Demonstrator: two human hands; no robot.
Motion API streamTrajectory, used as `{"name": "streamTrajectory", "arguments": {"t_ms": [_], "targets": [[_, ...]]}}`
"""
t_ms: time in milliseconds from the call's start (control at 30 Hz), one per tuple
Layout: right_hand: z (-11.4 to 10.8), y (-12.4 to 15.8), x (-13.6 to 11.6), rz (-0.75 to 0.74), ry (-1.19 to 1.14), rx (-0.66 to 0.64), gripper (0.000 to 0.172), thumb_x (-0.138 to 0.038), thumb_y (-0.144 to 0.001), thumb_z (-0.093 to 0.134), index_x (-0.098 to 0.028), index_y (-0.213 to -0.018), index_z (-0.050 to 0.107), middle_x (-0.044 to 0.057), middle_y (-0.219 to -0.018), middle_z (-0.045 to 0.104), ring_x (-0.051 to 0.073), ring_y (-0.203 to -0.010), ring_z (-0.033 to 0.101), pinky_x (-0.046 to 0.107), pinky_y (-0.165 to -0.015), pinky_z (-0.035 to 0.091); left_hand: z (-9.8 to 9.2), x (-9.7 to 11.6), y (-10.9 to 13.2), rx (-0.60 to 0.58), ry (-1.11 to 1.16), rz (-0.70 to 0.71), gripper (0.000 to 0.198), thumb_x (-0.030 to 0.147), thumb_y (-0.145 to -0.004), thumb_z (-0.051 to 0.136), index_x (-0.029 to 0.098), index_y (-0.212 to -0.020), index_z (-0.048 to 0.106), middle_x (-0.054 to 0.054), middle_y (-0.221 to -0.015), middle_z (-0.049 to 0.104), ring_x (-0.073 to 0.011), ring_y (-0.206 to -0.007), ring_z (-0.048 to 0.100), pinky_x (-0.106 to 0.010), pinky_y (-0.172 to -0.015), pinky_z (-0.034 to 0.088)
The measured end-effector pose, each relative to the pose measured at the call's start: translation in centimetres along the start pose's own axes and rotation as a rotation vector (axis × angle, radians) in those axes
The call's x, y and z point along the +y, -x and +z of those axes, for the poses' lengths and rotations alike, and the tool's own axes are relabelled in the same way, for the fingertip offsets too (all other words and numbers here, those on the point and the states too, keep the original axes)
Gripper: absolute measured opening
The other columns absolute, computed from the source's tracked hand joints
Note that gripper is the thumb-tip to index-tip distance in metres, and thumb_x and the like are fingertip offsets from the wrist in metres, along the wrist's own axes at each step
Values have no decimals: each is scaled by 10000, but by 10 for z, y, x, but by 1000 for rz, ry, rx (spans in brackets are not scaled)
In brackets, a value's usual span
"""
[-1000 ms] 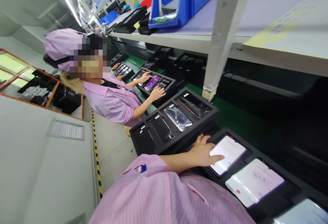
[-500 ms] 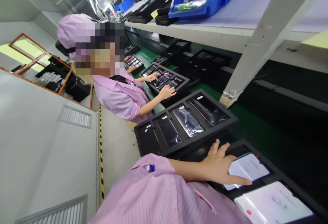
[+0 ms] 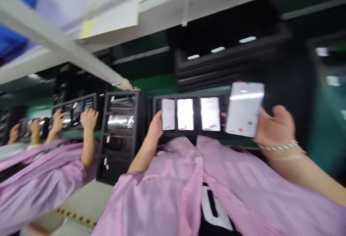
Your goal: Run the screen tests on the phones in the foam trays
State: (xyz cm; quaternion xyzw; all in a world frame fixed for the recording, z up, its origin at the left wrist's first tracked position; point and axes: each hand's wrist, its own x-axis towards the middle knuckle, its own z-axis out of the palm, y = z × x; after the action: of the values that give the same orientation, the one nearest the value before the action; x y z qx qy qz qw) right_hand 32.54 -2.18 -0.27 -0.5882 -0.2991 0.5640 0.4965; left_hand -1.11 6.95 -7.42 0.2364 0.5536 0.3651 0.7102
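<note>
The step in hand appears to be handling lit smartphones at the black tray (image 3: 196,115): the right hand (image 3: 278,126) grips the raised smartphone (image 3: 244,110) near its right end, fingers mostly hidden behind it. The left hand (image 3: 155,127) meets the leftmost smartphone (image 3: 168,114) at its outer edge, though I cannot tell whether its fingers are clamped. Any next move seems to call for keeping the raised smartphone clear of the two middle smartphones (image 3: 185,114) lying in the tray.

The phone (image 3: 244,110) in the right fingers (image 3: 282,115) has a smooth, glossy, glass-like screen; the tray (image 3: 196,120) between them and the left fingers (image 3: 156,121) looks matt. Below both, the shirt (image 3: 173,182) is creased cloth. Above the left fingers, the sheet (image 3: 116,19) looks like paper.
</note>
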Motion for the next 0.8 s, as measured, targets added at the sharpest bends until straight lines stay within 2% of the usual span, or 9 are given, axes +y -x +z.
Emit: {"name": "streamTrajectory", "arguments": {"t_ms": [100,200,300,400,500,567,633,733,800], "targets": [[5,8,-14,185,-441,-148,748,-884,-814,426,-379,-1325,632,57,-1421,627,399,-1166,671,678,-919,545,2,11,-12,-59,26,-120,522,546,-984,458,142,-1226,682,-152,-1227,743,-344,-1267,650,-500,-1095,503],[17,12,-34,121,-516,-287,760,-876,-791,557,-377,-1361,612,81,-1396,645,372,-1156,685,621,-920,575,1,10,-12,-31,72,-176,529,512,-1032,384,155,-1308,660,-146,-1233,748,-329,-1232,679,-497,-1086,515],[22,22,-54,20,-454,-295,650,-600,-769,794,-386,-1353,609,82,-1387,648,367,-1180,675,585,-926,593,0,5,-11,13,87,-164,492,470,-1049,384,178,-1343,649,-123,-1220,759,-311,-1208,696,-475,-1087,521],[24,29,-66,24,-411,-270,764,-228,-659,810,-394,-1366,572,76,-1403,632,379,-1178,673,600,-892,609,-1,1,-14,41,95,-142,503,473,-1058,362,169,-1322,664,-120,-1201,767,-306,-1213,695,-456,-1084,527],[29,30,-66,54,-392,-246,825,-141,-619,730,-387,-1384,540,90,-1366,651,391,-1122,695,630,-828,620,0,-1,-15,44,108,-134,505,475,-1059,361,166,-1310,672,-116,-1191,771,-302,-1216,694,-446,-1081,531],[32,27,-66,44,-370,-221,825,-142,-623,707,-394,-1389,529,86,-1347,661,391,-1107,701,644,-819,615,-1,0,-15,36,116,-135,494,456,-1061,366,161,-1320,666,-116,-1191,771,-295,-1213,696,-445,-1084,529],[34,25,-68,26,-366,-268,797,-216,-636,718,-399,-1390,532,80,-1361,655,400,-1119,695,666,-833,601,-1,0,-15,25,121,-134,483,429,-1063,367,151,-1336,653,-115,-1190,772,-284,-1209,699,-442,-1093,521],[34,27,-76,15,-362,-356,806,-453,-648,757,-406,-1418,526,74,-1395,634,417,-1135,684,687,-859,580,-3,1,-15,8,127,-126,474,413,-1063,372,152,-1368,625,-108,-1195,770,-270,-1203,701,-440,-1111,506],[33,34,-81,5,-324,-348,849,-648,-657,755,-432,-1440,507,72,-1405,628,425,-1136,681,690,-853,579,-5,0,-17,-4,134,-125,479,423,-1060,377,157,-1377,617,-105,-1189,772,-269,-1192,706,-446,-1116,500]]}}
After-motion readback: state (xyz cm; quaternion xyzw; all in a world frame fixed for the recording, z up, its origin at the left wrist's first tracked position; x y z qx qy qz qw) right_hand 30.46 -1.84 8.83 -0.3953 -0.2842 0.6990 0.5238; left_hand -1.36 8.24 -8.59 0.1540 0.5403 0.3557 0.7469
